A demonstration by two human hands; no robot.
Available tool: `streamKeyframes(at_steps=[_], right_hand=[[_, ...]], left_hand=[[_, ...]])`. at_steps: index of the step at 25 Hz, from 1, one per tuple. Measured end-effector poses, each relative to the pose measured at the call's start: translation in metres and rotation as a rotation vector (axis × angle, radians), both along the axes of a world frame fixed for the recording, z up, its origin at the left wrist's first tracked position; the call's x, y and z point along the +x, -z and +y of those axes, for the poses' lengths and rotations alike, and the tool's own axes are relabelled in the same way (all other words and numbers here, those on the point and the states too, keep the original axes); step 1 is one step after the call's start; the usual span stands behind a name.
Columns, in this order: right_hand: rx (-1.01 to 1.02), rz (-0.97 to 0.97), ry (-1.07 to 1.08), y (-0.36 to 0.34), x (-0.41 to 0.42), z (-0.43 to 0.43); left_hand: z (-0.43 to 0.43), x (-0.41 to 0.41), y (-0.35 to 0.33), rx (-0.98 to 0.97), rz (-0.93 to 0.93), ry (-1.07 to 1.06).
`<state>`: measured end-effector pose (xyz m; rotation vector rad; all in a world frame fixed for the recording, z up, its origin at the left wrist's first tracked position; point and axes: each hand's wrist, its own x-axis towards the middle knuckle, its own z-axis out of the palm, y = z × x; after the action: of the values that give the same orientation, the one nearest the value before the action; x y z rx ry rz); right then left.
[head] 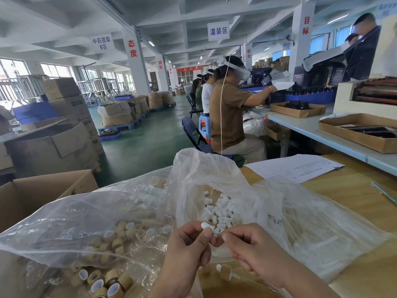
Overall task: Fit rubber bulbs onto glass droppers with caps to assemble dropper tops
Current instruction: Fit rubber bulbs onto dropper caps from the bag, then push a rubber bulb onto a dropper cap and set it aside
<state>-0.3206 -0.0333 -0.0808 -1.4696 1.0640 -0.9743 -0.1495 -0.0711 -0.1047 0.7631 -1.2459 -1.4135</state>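
My left hand [189, 244] pinches a white rubber bulb [206, 226]; my right hand [249, 248] pinches a thin glass dropper [217, 233] against it, above the bulb bag [214, 179] on the surface [354, 201].

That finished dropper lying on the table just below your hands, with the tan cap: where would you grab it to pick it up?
Probably by the tan cap, pinched across its sides from above. The finished dropper lies flat on the wooden table, and the cap is its widest, firmest part. The white bulb looks squashy, and the glass tube is thin and hard to see.
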Motion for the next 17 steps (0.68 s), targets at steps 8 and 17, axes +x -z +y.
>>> streamKeyframes(at_steps=[8,17], right_hand=[[-0.132,0.139,0.166,0.0,0.001,-0.003],[-0.218,0.278,0.141,0.007,-0.002,-0.005]], left_hand=[[-0.002,-0.003,-0.005,0.173,0.16,-0.058],[-0.005,0.003,-0.011,0.293,0.39,-0.122]])
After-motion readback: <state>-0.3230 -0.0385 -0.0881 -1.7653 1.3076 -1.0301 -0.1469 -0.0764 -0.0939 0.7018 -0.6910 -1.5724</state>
